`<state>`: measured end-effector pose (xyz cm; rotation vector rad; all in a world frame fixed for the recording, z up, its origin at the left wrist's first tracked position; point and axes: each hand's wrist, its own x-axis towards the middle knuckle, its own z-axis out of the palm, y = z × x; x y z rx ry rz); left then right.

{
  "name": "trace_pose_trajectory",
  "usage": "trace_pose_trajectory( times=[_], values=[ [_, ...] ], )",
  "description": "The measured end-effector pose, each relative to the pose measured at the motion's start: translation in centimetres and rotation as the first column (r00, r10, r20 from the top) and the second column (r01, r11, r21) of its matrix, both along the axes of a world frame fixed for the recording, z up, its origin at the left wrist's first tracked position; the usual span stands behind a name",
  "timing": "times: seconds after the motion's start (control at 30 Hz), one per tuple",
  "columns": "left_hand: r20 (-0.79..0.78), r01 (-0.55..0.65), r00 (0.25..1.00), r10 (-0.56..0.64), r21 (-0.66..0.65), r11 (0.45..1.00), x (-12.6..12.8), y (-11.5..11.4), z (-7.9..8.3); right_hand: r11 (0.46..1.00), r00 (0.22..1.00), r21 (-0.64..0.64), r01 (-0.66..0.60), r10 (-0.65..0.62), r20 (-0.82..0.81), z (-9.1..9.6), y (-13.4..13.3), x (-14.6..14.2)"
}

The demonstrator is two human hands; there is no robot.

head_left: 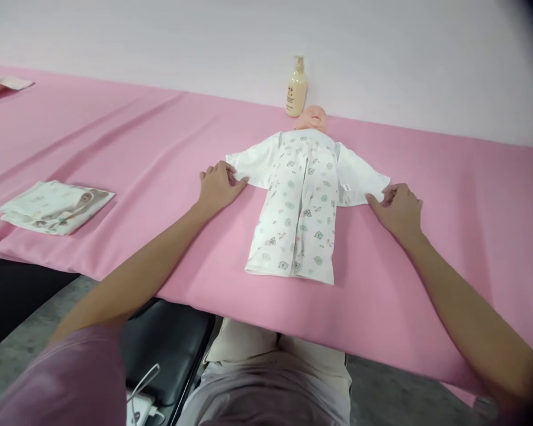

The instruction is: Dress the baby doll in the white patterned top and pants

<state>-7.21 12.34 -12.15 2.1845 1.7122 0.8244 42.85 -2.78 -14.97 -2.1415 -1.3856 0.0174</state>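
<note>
The left hand [221,186] pinched one sleeve [260,163] of the gown [288,219]; the right hand [400,208] pinched the other; a doll's head [316,118] showed beyond it, near a bottle [296,93].

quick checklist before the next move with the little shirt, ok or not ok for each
1. Left hand at one sleeve end: ok, gripping its edge.
2. Right hand at the other sleeve end: ok, gripping its edge.
3. Shirt spread on the table, sleeves out: ok.
4. Doll's body inside the shirt: cannot tell, only the doll's head shows.
5. Bottle upright, apart from the shirt: ok.
6. Folded cloth apart from the shirt: ok.
</note>
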Motion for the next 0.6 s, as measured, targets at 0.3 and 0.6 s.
trace_pose_trajectory(
  times=[0.3,0.6],
  values=[
    [0.068,-0.069,0.995,0.075,-0.091,0.993,0.5,1.2,0.4,0.997,0.995,-0.04,0.071,-0.074,-0.064,0.8,-0.3,-0.5],
    [0.096,-0.057,0.992,0.076,-0.187,0.981,1.4,1.4,0.7,0.987,0.982,-0.157,-0.017,-0.013,-0.187,1.3,-0.2,-0.1]
  ],
)
